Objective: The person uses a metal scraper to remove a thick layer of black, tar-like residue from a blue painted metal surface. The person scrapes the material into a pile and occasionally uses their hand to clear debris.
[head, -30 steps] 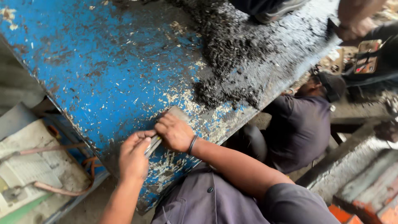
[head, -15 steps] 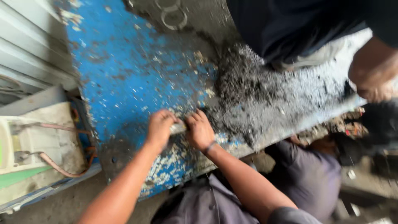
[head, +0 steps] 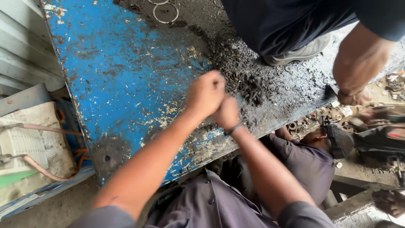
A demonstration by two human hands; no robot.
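Meeting fist to fist at the blue counter, left hand and right hand look curled shut beside gritty, loose, probably greasy black scrap, best pinched in small clumps.

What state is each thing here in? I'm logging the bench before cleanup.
Blue metal table: paint chipped and worn, grimy.
Dark metal debris: heaped loose on the table.
Metal rings: lying flat at the far edge.
Left hand: closed in a fist over the table.
Right hand: closed, touching the left; contents hidden.
Copper tube: bent.
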